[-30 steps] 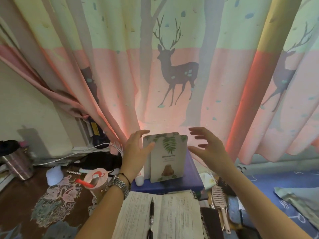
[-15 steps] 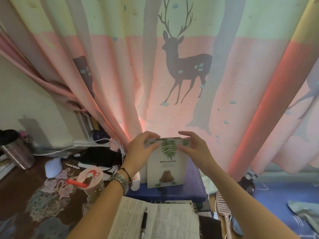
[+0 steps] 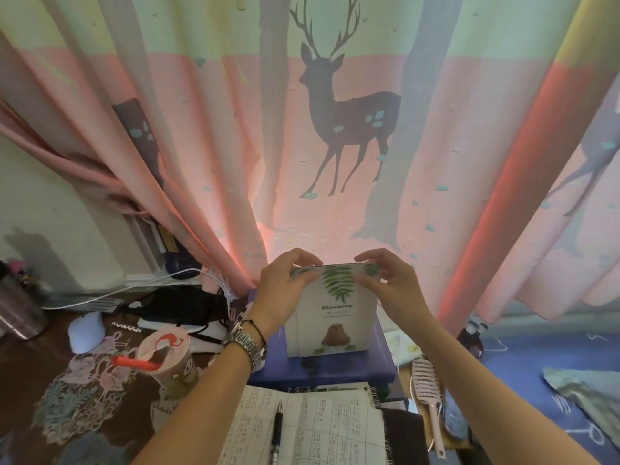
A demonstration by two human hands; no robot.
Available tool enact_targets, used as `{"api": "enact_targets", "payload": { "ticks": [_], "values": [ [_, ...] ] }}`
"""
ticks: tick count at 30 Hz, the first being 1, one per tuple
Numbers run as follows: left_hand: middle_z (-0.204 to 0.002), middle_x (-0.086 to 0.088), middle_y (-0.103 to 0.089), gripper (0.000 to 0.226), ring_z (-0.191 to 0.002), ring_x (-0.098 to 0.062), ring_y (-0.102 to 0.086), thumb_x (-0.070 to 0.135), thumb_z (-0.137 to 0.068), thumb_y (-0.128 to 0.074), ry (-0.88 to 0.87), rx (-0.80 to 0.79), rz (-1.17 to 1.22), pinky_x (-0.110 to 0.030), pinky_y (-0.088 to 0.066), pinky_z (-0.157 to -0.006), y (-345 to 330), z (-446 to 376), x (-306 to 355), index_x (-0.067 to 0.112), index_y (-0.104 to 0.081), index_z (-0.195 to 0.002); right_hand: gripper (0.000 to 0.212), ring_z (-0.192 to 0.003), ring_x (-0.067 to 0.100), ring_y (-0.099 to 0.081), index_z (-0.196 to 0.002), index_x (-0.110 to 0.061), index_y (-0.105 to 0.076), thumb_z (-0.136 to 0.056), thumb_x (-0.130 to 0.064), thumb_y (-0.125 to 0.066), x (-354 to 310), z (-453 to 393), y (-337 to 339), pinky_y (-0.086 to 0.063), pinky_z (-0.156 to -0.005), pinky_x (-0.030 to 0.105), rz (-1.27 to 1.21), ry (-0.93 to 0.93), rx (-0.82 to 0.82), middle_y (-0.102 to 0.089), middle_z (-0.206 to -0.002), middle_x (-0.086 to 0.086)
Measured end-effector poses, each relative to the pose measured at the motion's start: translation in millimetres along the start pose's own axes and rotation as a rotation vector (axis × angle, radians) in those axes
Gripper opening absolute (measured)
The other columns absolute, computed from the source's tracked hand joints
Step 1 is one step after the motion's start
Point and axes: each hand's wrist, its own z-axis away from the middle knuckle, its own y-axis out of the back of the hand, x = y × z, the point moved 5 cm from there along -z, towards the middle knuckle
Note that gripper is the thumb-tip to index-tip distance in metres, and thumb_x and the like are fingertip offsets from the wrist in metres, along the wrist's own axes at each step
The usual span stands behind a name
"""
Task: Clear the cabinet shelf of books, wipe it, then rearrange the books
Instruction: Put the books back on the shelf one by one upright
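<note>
We count two white fern-cover books (image 3: 330, 317) standing upright on one blue book (image 3: 322, 367), their top corners pinched by the curled fingers of our left hand (image 3: 285, 290) and right hand (image 3: 392, 285). Below our fingers the table (image 3: 30, 374) carries one open notebook (image 3: 322, 427) with one pen (image 3: 276, 431); a deer curtain (image 3: 335, 129) hangs behind. Left of our fingers: one lidded cup (image 3: 167, 360) holding a red straw (image 3: 134, 361).

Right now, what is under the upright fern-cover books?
The fern-cover books stand upright on a dark blue book lying flat, both hands gripping their top edge: left hand, right hand. What the blue book rests on is hidden by the open notebook.
</note>
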Motion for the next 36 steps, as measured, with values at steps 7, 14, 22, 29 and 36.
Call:
{"api": "enact_targets", "payload": {
  "ticks": [7,14,22,29,36],
  "values": [
    [-0.087,0.014,-0.065,0.011,-0.074,0.011,-0.054,0.009,-0.085,-0.067,-0.008,-0.039,0.058,-0.003,-0.039,-0.069,-7,0,13,0.020,-0.066,-0.086,0.020,-0.080,0.010,-0.062,-0.088,-0.021,-0.070,-0.078,-0.004,-0.075,-23,9,19,-0.050,-0.079,0.036,0.071,0.045,0.039,-0.070,-0.086,-0.009],
    [-0.086,0.016,-0.066,0.012,-0.076,0.010,-0.056,0.010,-0.085,-0.067,-0.054,-0.019,0.096,-0.004,-0.039,-0.071,4,11,39,0.022,-0.067,-0.085,0.026,-0.084,0.021,-0.062,-0.086,-0.029,-0.068,-0.080,-0.004,-0.073,-51,24,24,-0.053,-0.076,0.042,0.043,0.096,0.067,-0.069,-0.086,-0.012],
    [-0.090,0.015,-0.067,0.010,-0.084,0.006,-0.057,0.013,-0.086,-0.066,-0.117,0.042,0.085,-0.004,-0.039,-0.074,28,45,75,0.023,-0.067,-0.087,0.024,-0.087,0.012,-0.062,-0.091,-0.025,-0.064,-0.083,-0.002,-0.069,-85,54,14,-0.054,-0.080,0.045,-0.039,0.149,0.072,-0.067,-0.092,-0.012],
    [-0.093,0.011,-0.068,0.008,-0.088,-0.007,-0.059,0.015,-0.086,-0.068,-0.089,0.165,0.038,-0.011,-0.044,-0.076,54,101,106,0.021,-0.070,-0.090,0.021,-0.085,0.001,-0.061,-0.095,-0.020,-0.063,-0.086,-0.001,-0.066,-122,98,5,-0.048,-0.073,0.020,-0.134,0.219,0.026,-0.067,-0.091,-0.017],
    [-0.097,0.016,-0.065,0.020,-0.091,0.009,-0.056,0.022,-0.081,-0.073,-0.056,0.349,0.051,-0.006,-0.043,-0.078,72,178,135,0.026,-0.066,-0.099,0.023,-0.088,0.001,-0.061,-0.099,-0.019,-0.061,-0.088,0.001,-0.061,-151,151,-4,-0.049,-0.078,0.017,-0.209,0.243,-0.042,-0.065,-0.090,-0.016]
  ]
}}
